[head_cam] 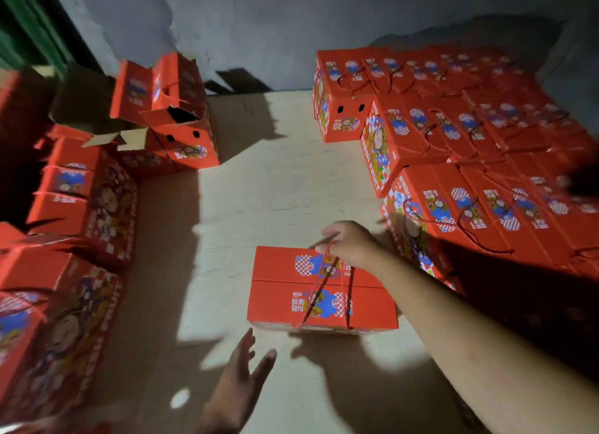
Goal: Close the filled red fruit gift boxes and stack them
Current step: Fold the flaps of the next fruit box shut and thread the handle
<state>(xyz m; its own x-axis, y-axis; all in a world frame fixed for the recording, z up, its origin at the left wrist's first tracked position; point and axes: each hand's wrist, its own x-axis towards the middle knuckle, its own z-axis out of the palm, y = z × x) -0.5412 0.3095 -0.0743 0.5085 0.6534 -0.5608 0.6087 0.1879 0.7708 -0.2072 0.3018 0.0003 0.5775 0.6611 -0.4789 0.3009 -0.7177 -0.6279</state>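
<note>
Floor: a pale cardboard sheet (259,187) covers the middle; it carries all the boxes; its far edge meets the grey wall (259,28).
Big stack: closed red boxes (486,148) sit packed in rows along the right edge, up to the far right corner; this looks like the place for the next box.
Left pile: more red boxes (81,207) stand along the left edge; some near the far left corner have open flaps (175,109), so they are not shut yet.
Box in hand: one closed box (285,291) is in the middle near the front edge; its two top flaps meet in a line; I cannot tell if it is lifted or resting.
Right hand: the right hand (350,244) is curled tight round the red rope handle (327,271) over the box.
Left hand: the left hand (240,372) is spread wide with fingers apart; it holds nothing and hovers just beside the front of the box.
How to do it well: I think the box should be carried level by the rope; the free hand could go under it to stop it swinging; set it down square against the near row, edges lined up; let go of the rope only when the box sits flat.
</note>
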